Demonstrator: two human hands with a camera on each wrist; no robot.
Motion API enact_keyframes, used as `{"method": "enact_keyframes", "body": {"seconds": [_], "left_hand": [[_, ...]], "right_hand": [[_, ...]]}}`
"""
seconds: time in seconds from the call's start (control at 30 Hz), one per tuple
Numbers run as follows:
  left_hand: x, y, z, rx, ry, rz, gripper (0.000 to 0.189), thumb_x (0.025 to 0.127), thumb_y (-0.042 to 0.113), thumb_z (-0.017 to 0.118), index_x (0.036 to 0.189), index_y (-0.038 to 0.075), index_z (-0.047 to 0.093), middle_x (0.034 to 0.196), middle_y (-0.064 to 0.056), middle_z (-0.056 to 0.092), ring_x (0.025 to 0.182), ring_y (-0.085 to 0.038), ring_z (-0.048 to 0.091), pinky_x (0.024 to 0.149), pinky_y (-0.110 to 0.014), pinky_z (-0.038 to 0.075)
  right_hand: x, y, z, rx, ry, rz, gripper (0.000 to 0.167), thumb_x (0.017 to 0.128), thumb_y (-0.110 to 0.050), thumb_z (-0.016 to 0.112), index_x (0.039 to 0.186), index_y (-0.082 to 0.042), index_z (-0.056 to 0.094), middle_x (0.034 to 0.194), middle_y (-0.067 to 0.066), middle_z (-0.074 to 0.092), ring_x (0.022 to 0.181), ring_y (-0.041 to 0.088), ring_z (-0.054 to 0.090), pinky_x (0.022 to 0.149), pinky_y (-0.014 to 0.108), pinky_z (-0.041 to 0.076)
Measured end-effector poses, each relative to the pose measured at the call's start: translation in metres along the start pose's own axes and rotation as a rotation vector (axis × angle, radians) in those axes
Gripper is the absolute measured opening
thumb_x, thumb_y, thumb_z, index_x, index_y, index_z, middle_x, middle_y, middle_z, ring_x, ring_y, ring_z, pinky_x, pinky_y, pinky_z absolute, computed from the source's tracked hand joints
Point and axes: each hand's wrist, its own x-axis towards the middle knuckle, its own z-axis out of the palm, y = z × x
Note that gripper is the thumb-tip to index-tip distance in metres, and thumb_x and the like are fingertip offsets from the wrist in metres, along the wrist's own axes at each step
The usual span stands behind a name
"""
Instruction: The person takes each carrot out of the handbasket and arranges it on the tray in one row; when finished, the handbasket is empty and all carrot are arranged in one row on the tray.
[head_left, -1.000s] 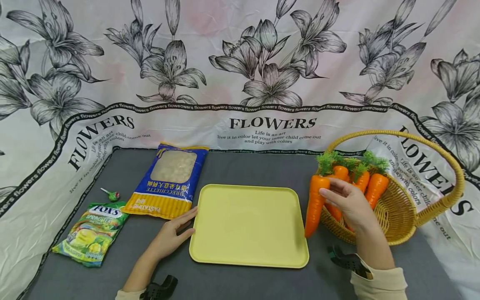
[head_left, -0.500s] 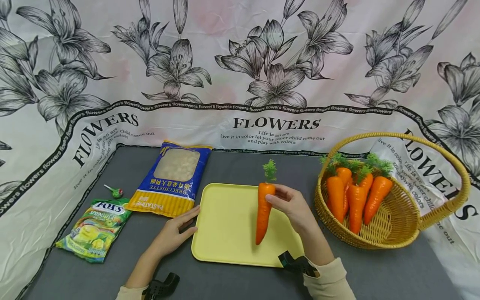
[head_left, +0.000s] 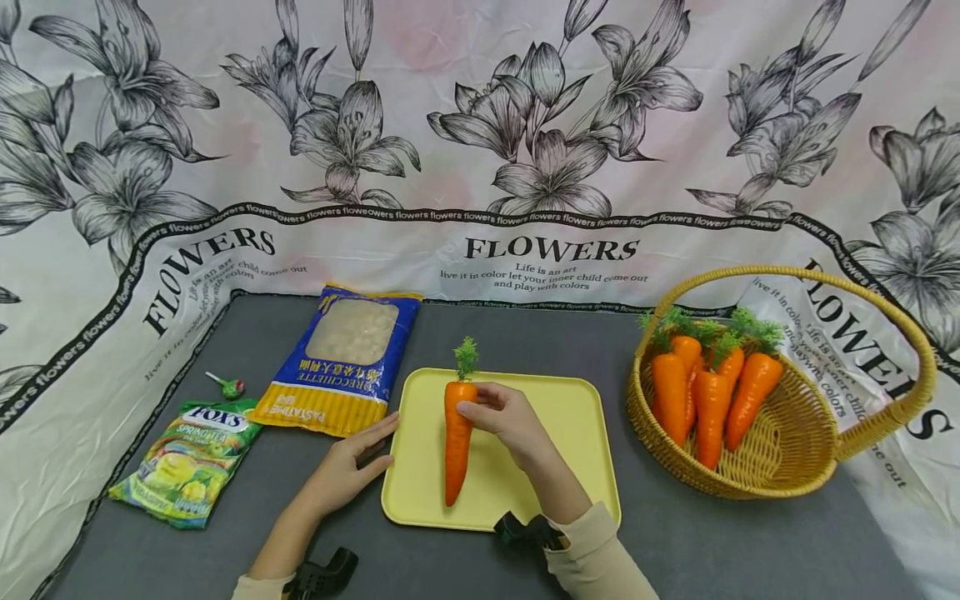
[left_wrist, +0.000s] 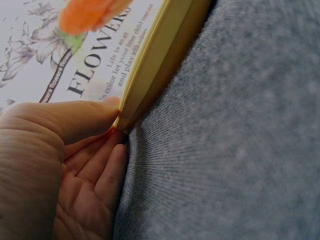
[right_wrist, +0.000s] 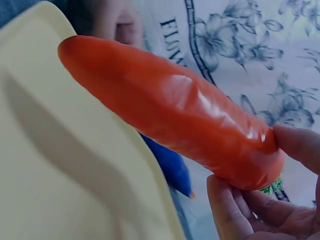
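Note:
A toy carrot (head_left: pixel 458 442) with a green tuft is held tip-down over the yellow tray (head_left: pixel 577 417). My right hand (head_left: pixel 513 421) pinches it near its thick end between thumb and fingers. In the right wrist view the carrot (right_wrist: pixel 170 105) spans the picture and its shadow falls on the tray (right_wrist: pixel 60 190). At the tray's left edge rests my left hand (head_left: pixel 348 467), thumb and fairly straight fingers touching the rim. The left wrist view has the thumb of that hand (left_wrist: pixel 80 150) against the rim, beside the grey cloth.
A wicker basket (head_left: pixel 795 450) with a tall handle stands at the right, holding several carrots (head_left: pixel 712 412). To the left lie a blue and yellow pasta bag (head_left: pixel 341 367), a green Fox's candy bag (head_left: pixel 187 467) and a lollipop (head_left: pixel 232 387). A floral cloth hangs behind.
My right hand has carried the carrot leftward from the basket to over the left part of the tray. The left hand has stayed at the tray's edge.

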Motion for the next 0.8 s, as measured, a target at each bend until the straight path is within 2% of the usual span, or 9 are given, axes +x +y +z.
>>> {"method": "enact_keyframes", "body": {"seconds": [0.1,0.3,0.43,0.6,0.8], "left_hand": [[-0.002,-0.001,0.000,0.002,-0.003,-0.006,0.053,0.094,0.024,0.059,0.143,0.011,0.044,0.150,-0.002,0.038,0.136,-0.012,0.035,0.103,-0.015,0.038],[-0.003,0.000,0.001,0.012,-0.004,-0.007,0.053,0.094,0.025,0.059,0.143,0.012,0.044,0.151,-0.003,0.038,0.136,-0.023,0.036,0.103,-0.017,0.040],[-0.002,0.001,0.001,0.021,-0.002,-0.004,0.053,0.094,0.025,0.059,0.143,0.012,0.044,0.150,-0.003,0.038,0.136,-0.023,0.037,0.102,-0.014,0.038],[-0.002,0.002,0.001,0.033,-0.001,-0.006,0.053,0.094,0.025,0.059,0.143,0.013,0.044,0.150,-0.002,0.039,0.136,-0.018,0.037,0.102,-0.013,0.038],[-0.001,0.001,0.000,0.022,0.005,0.008,0.052,0.094,0.024,0.060,0.143,0.012,0.045,0.150,-0.003,0.039,0.134,-0.009,0.036,0.102,-0.013,0.038]], "right_hand": [[0.006,0.008,0.013,0.007,0.004,0.039,0.045,0.088,-0.016,0.067,0.125,0.007,0.057,0.107,0.017,0.064,0.089,0.015,0.064,0.085,0.035,0.056],[0.014,0.020,0.033,0.000,0.016,0.096,0.045,0.088,-0.020,0.068,0.121,0.010,0.058,0.106,0.018,0.066,0.085,0.016,0.066,0.083,0.036,0.057],[0.017,0.022,0.040,-0.037,0.025,0.117,0.046,0.088,-0.022,0.068,0.121,0.010,0.059,0.107,0.018,0.066,0.083,0.016,0.066,0.081,0.035,0.058],[0.022,0.025,0.048,-0.130,0.057,0.115,0.045,0.086,-0.025,0.071,0.115,0.008,0.062,0.098,0.017,0.068,0.074,0.014,0.063,0.072,0.032,0.059],[0.025,0.026,0.054,-0.327,0.127,0.091,0.044,0.083,-0.029,0.073,0.108,0.006,0.067,0.089,0.013,0.069,0.068,0.013,0.061,0.062,0.026,0.056]]}}
